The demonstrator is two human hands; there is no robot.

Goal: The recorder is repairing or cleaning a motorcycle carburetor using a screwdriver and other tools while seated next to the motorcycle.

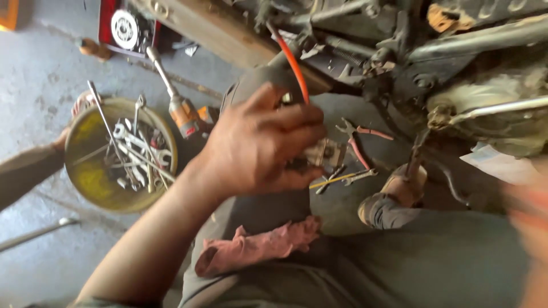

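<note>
Here the left hand (257, 148) pinches a small metal part (325, 153) at its fingertips; the grip should stay firm, the orange cable (294, 65) clear just above. Pliers (357, 142) lie just beyond. The right hand (528, 211) is blurred, its state unreadable.

- The left hand (260, 145) is raised in the middle of the view, its back turned to the camera.
- Its fingers (297, 122) are curled to the right and closed together in a grip, thumb side uppermost.
- The left forearm (148, 239) runs bare from the lower left corner up to the wrist, straight and slanted.
- The right hand (531, 219) shows only as a blur at the right edge, well apart from the left; its grip cannot be told.
</note>
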